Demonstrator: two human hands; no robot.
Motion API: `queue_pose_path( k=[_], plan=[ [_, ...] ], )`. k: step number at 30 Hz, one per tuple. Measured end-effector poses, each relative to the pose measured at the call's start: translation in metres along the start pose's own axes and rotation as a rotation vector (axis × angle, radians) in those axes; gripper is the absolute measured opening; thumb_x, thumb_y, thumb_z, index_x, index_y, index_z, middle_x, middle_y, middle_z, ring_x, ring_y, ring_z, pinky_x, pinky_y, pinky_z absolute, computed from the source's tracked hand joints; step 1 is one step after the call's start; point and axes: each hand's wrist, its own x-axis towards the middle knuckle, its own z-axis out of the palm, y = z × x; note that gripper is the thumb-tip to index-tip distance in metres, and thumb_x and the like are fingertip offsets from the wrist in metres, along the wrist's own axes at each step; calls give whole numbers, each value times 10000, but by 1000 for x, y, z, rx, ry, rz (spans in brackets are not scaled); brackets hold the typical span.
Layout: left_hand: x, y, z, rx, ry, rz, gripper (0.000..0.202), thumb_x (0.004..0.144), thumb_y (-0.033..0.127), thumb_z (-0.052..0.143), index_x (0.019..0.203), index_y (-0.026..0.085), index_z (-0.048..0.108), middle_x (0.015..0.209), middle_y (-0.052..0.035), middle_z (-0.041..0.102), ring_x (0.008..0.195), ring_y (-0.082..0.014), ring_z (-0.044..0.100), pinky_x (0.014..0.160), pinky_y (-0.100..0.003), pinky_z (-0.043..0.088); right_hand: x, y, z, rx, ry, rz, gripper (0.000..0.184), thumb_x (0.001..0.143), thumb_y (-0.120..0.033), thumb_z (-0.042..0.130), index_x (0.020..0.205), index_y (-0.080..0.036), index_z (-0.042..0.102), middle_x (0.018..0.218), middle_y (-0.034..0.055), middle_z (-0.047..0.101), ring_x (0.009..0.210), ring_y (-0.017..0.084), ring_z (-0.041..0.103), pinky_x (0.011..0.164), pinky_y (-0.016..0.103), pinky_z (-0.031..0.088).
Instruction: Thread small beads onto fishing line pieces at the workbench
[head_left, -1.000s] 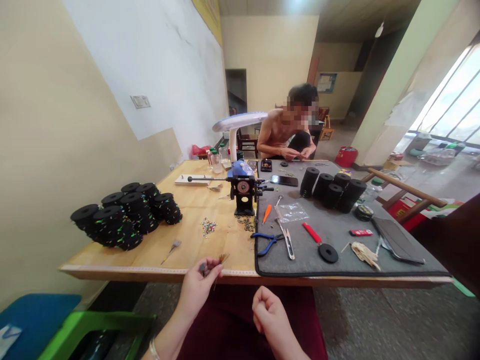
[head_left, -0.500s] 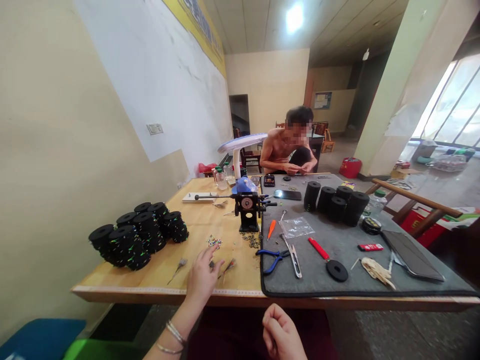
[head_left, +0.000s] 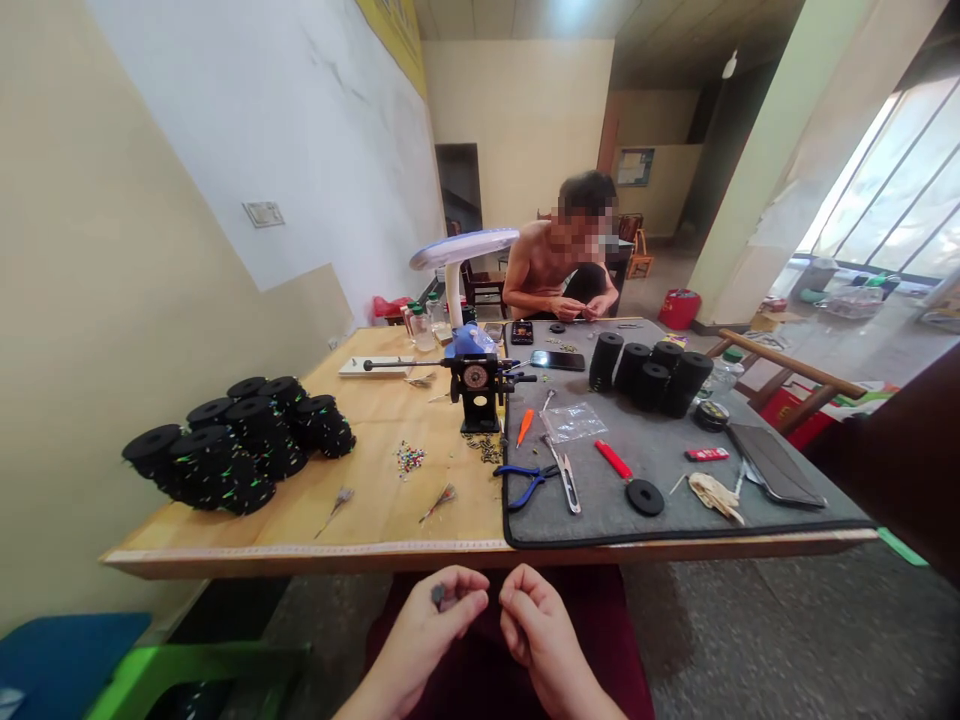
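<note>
My left hand (head_left: 442,615) is below the table's front edge with fingers curled. A small dark grey bundle (head_left: 438,594) shows between its fingers; most of it is hidden. Close beside it, my right hand (head_left: 529,615) has thumb and fingertips pinched together, and whatever they hold is too small to make out. The two hands face each other without touching. On the wood before them lie two small fan-shaped bundles with thin stems, a greyish bundle (head_left: 342,499) and a red-tipped bundle (head_left: 442,496). Behind these is a heap of multicoloured beads (head_left: 411,458).
Black foam spools (head_left: 225,440) stand at left, more spools (head_left: 651,375) at right. A black hand-crank winder (head_left: 478,390) stands mid-table. Blue pliers (head_left: 531,482), thread snips (head_left: 571,485) and a tablet (head_left: 772,465) lie on the grey mat. Opposite sits another person (head_left: 532,270).
My left hand has drawn back from the tabletop towards my right hand, taking the small dark bundle from between the other two. My right hand has shifted slightly up and left. The view has tilted down.
</note>
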Motion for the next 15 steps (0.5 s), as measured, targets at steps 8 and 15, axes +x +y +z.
queue_pose_path(
  k=[8, 15],
  plan=[
    [12, 0, 2, -174, -2, -31, 339, 642, 438, 762, 642, 144, 595, 480, 84, 405, 419, -35, 232, 399, -184, 120, 1, 5, -4, -155, -39, 12, 300, 758, -439, 624, 713, -196, 453, 402, -92, 480, 324, 29, 221, 357, 164, 137],
    [8, -11, -4, -191, 19, -71, 315, 690, 443, 721, 732, 146, 629, 502, 56, 481, 403, -34, 269, 391, -185, 96, 4, 14, -8, -264, -18, -120, 288, 780, -422, 611, 702, -193, 455, 425, -84, 467, 366, 48, 307, 400, 173, 210]
  ],
)
